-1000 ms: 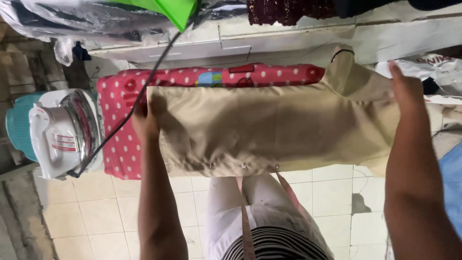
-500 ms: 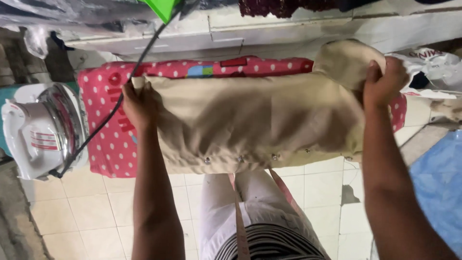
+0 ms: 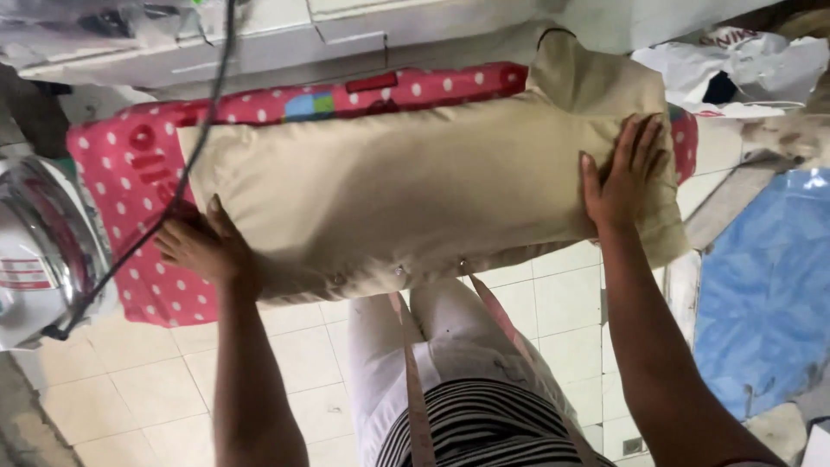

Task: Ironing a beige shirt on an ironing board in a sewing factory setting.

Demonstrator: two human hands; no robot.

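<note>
Two hands flat, fingers spread, gripping nothing: left hand (image 3: 203, 251), right hand (image 3: 624, 177) pressing tan buttoned garment (image 3: 406, 195).

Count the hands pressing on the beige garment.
2. The left hand rests at the beige garment's near-left edge, on the red dotted ironing board; the right hand lies flat on its right end.

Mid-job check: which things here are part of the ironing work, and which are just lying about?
In use:
left hand
right hand
beige garment
red polka-dot ironing board
iron
black cord

Lying about:
blue sheet
crumpled white bag
</note>
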